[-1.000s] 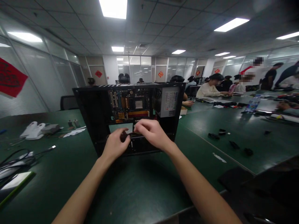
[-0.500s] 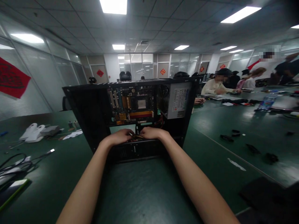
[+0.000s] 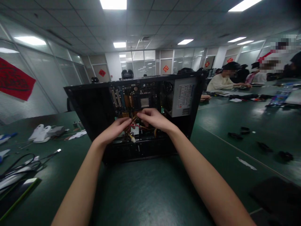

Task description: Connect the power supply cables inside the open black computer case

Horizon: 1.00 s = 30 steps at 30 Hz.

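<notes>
An open black computer case point(image 3: 94, 106) stands on the green table point(image 3: 150, 188) in front of me, its motherboard point(image 3: 134, 99) and grey power supply point(image 3: 183, 97) exposed. My left hand point(image 3: 114, 130) and my right hand point(image 3: 154, 119) are both inside the case opening. Both pinch a bundle of red, yellow and orange wires point(image 3: 134, 125) that ends in a pale connector point(image 3: 132, 138). The fingers of each hand are closed on the wires.
Cables point(image 3: 16, 166), a dark board point(image 3: 16, 194), white bags point(image 3: 41, 133) and small parts lie on the left of the table. Black small pieces point(image 3: 244, 130) and a white strip point(image 3: 245, 163) lie on the right. Several seated people work at the far right.
Both hands have risen from the lower edge of the case into its opening, and the coloured wire bundle has come up with them. The view has shifted closer to the case.
</notes>
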Motion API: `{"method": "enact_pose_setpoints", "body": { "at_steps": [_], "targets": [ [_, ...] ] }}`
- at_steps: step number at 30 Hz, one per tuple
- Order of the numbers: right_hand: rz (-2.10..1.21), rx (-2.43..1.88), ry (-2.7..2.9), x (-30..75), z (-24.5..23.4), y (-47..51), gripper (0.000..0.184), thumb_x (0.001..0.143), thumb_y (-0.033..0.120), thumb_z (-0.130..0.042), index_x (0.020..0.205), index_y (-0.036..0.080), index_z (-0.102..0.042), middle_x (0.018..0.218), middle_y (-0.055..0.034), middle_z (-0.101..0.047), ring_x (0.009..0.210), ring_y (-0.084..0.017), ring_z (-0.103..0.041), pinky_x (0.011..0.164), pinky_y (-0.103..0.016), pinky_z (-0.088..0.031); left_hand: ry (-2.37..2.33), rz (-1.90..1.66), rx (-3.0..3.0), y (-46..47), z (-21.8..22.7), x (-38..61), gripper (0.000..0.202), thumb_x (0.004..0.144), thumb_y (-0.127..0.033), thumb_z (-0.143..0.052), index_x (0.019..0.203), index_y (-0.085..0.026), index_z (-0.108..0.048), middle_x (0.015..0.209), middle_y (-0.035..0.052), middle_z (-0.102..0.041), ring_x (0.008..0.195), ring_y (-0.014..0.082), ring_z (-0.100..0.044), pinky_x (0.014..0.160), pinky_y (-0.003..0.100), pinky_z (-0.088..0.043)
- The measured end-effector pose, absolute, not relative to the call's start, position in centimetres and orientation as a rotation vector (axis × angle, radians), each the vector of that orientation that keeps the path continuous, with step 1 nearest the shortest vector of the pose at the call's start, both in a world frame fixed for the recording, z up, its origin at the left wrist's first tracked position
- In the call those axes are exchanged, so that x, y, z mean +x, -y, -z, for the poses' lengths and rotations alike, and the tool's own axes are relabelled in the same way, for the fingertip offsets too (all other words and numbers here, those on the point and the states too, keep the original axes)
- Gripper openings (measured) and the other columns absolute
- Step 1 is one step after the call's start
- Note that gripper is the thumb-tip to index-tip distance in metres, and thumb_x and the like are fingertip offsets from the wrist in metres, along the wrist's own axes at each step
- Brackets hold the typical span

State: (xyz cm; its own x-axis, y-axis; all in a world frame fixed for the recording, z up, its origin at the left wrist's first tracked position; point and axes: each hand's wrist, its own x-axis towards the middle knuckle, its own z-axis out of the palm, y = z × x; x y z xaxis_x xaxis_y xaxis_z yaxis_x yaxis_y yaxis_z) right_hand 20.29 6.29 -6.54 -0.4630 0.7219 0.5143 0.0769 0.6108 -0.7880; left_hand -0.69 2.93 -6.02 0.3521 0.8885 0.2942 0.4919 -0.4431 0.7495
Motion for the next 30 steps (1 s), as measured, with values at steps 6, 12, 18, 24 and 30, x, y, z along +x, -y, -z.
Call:
{"method": "enact_pose_setpoints", "body": {
  "at_steps": [6,12,18,24,30],
  "targets": [
    [-0.847,-0.632,1.771,20.6,3.9,-3.6,0.041,0.087,0.054,-0.062,0.07,0.018,-0.053,0.055,0.0056,-0.048,0.049,-0.008,-0.041,0.05,-0.023,-0.032,-1.1,-0.695,2.226,0.5,2.8,-0.3,0.04,0.088,-0.05,-0.06,0.108,-0.017,-0.066,0.101,0.0053,-0.07,0.091,0.0212,-0.063,0.079,0.031,-0.051],
    [-0.785,-0.618,1.862,21.4,3.0,-2.4,0.043,0.085,0.056,-0.063,0.071,0.016,-0.056,0.06,0.004,-0.05,0.054,-0.007,-0.041,0.05,-0.022,-0.03,-1.207,-0.821,2.344,0.8,2.3,-0.5,0.036,0.09,-0.048,-0.054,0.096,-0.015,-0.068,0.089,0.0034,-0.068,0.083,0.0183,-0.06,0.073,0.028,-0.048],
    [-0.699,-0.784,2.216,22.0,3.1,-1.6,0.036,0.091,0.048,-0.058,0.08,0.015,-0.063,0.064,0.0012,-0.059,0.054,-0.009,-0.051,0.049,-0.021,-0.031,-1.376,-0.928,2.366,-0.7,3.3,-0.7,0.04,0.091,-0.043,-0.049,0.11,-0.015,-0.07,0.097,0.006,-0.073,0.081,0.0196,-0.063,0.072,0.027,-0.05],
    [-0.44,-0.984,2.24,21.4,3.4,-1.9,0.039,0.099,0.037,-0.046,0.074,0.015,-0.067,0.06,-0.002,-0.064,0.05,-0.011,-0.055,0.054,-0.024,-0.036,-1.471,-0.937,2.353,-1.2,4.4,0.3,0.042,0.093,-0.043,-0.047,0.117,-0.018,-0.07,0.106,0.0074,-0.074,0.078,0.022,-0.069,0.069,0.03,-0.054],
    [0.072,-1.123,2.208,20.5,3.9,-2.5,0.031,0.1,0.036,-0.048,0.103,0.019,-0.074,0.095,-0.0105,-0.074,0.087,-0.022,-0.067,0.073,-0.028,-0.041,-1.466,-1.065,2.427,-1.4,4.4,0.5,0.033,0.089,-0.03,-0.052,0.112,-0.018,-0.073,0.117,0.0057,-0.073,0.107,0.0259,-0.067,0.095,0.033,-0.051]
  ]
}}
